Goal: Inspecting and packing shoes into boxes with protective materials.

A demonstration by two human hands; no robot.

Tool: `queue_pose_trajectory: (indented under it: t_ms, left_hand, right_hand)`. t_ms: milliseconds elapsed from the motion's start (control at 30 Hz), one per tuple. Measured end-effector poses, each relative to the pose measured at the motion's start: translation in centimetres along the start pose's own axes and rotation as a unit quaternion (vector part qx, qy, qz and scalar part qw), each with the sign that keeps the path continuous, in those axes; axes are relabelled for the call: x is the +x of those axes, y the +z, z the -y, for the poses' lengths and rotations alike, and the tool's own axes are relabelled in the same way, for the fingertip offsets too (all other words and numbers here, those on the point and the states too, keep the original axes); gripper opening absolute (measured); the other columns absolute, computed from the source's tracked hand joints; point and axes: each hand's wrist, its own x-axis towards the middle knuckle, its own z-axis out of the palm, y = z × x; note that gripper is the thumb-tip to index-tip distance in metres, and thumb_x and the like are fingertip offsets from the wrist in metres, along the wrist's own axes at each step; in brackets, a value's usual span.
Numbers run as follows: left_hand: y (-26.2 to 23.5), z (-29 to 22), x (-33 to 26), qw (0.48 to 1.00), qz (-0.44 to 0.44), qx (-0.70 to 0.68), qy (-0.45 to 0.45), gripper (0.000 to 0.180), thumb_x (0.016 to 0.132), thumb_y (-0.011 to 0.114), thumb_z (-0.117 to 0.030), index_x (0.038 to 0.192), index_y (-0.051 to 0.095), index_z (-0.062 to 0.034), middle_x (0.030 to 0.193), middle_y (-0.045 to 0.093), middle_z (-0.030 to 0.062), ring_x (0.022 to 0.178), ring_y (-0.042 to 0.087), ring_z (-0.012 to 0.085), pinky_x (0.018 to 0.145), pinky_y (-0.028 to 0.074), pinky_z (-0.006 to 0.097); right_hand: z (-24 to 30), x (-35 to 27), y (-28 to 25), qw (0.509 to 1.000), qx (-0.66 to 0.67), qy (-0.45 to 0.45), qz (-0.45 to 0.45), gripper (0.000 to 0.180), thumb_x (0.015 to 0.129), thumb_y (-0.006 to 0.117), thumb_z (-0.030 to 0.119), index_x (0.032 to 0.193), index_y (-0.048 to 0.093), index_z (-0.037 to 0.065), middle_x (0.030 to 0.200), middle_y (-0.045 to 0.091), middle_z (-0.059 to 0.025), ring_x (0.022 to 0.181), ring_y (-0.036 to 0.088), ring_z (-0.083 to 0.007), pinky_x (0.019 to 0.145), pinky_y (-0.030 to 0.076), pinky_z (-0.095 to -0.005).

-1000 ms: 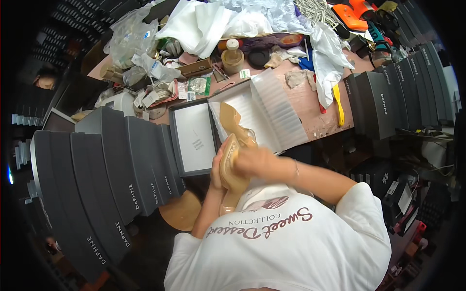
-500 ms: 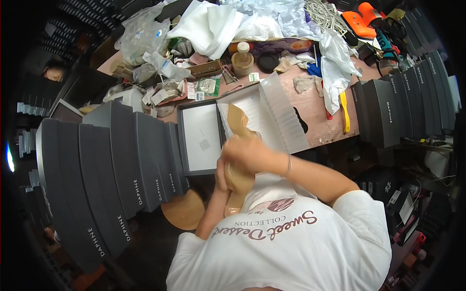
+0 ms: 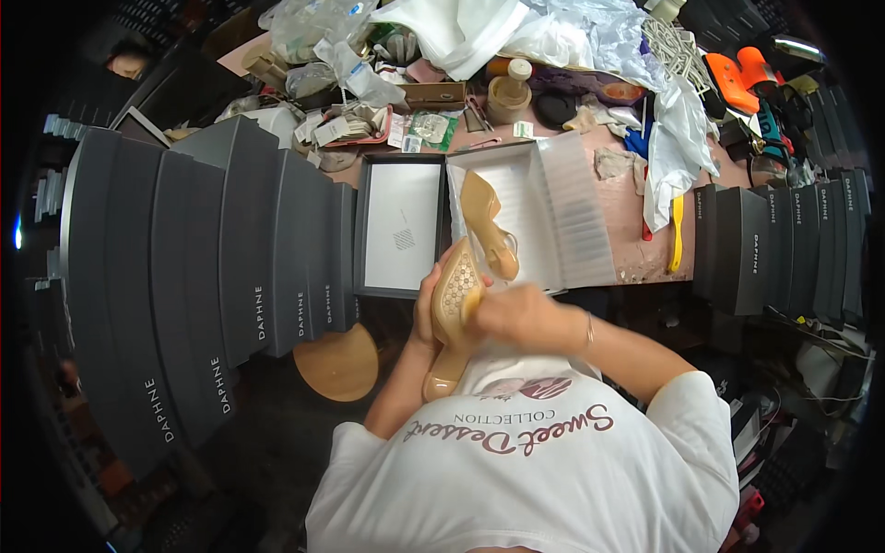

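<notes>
A beige patent shoe (image 3: 452, 304) is held in front of my shirt, its patterned sole turned up and its toe pointing away from me. My left hand (image 3: 427, 309) is closed round the shoe's left side. On the other side, my right hand (image 3: 530, 318) is curled up against the sole's right edge, blurred by motion. Something yellowish shows at its fingertips, too smeared to make out. Just beyond, the matching beige shoe (image 3: 481, 207) lies in an open shoebox (image 3: 544, 194) with white lining paper. The dark grey lid (image 3: 401, 221), white inside, sits left of it.
Stacked dark grey shoeboxes (image 3: 194, 276) rise on my left, with more boxes (image 3: 737, 249) on the right. A yellow-handled tool (image 3: 677, 235) lies on the pink table (image 3: 636, 253). Bottles, white plastic bags (image 3: 461, 32) and small packets crowd the back. A round wooden stool (image 3: 336, 364) stands low left.
The view has shifted, so the table sits further right and higher. My right hand has moved down and right off the shoe's toe, uncovering the sole. My left hand keeps its hold.
</notes>
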Motion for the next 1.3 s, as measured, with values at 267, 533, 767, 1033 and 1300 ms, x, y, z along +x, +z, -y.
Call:
queue_pose_trajectory:
  t_ms: [267,533,767,1033,1300]
  left_hand:
    - [2.8,0.0,0.8,0.963,-0.216,-0.159,0.034,0.063,0.095,0.031,-0.045,0.146,0.025,-0.0087,0.106,0.058,0.0213,0.085,0.064,0.0322,0.074,0.054,0.043]
    - [-5.5,-10.6,5.8,0.754,-0.145,0.621,0.160,0.055,0.098,0.042,-0.030,0.144,0.028,-0.0053,0.127,0.050,0.0250,0.110,0.055,0.0339,0.094,0.045,0.039]
    - [-5.7,-7.4,5.9,0.868,-0.188,0.439,0.139,0.065,0.096,0.046,-0.043,0.143,0.030,0.0003,0.143,0.037,0.0218,0.132,0.038,0.0296,0.106,0.032,0.040]
    - [0.4,-2.4,9.9,0.996,-0.037,0.078,0.006,0.071,0.091,0.038,-0.058,0.142,0.033,-0.0088,0.126,0.053,0.0156,0.109,0.055,0.0244,0.094,0.045,0.040]
    - [-1.7,-2.1,5.3,0.988,-0.030,0.015,-0.153,0.054,0.093,0.038,-0.039,0.136,0.043,-0.0067,0.109,0.061,0.0135,0.089,0.062,0.0221,0.079,0.052,0.034]
  right_hand:
    - [-3.9,1.7,2.2,0.988,-0.080,0.118,-0.057,0.018,0.071,0.064,0.013,0.086,0.054,0.010,0.076,0.056,-0.0064,0.066,0.062,-0.0272,0.056,0.049,-0.0389]
    - [-11.7,-3.6,4.7,0.880,0.238,0.409,0.040,0.026,0.086,0.063,0.021,0.104,0.062,0.003,0.080,0.066,-0.0169,0.073,0.064,-0.0265,0.067,0.049,-0.0351]
    - [-7.8,-3.7,2.8,0.867,0.323,0.364,-0.108,0.019,0.092,0.057,0.017,0.098,0.062,0.000,0.075,0.062,-0.0059,0.069,0.054,-0.0124,0.066,0.046,-0.0287]
    - [0.1,-1.1,-2.1,0.818,0.476,0.311,0.085,0.020,0.095,0.056,0.017,0.104,0.064,0.002,0.083,0.063,-0.0009,0.076,0.052,-0.0080,0.074,0.045,-0.0237]
    - [-0.5,-0.4,-5.1,0.958,0.008,0.240,-0.160,0.011,0.080,0.066,0.004,0.089,0.060,0.002,0.072,0.058,-0.0073,0.065,0.057,-0.0169,0.058,0.045,-0.0295]
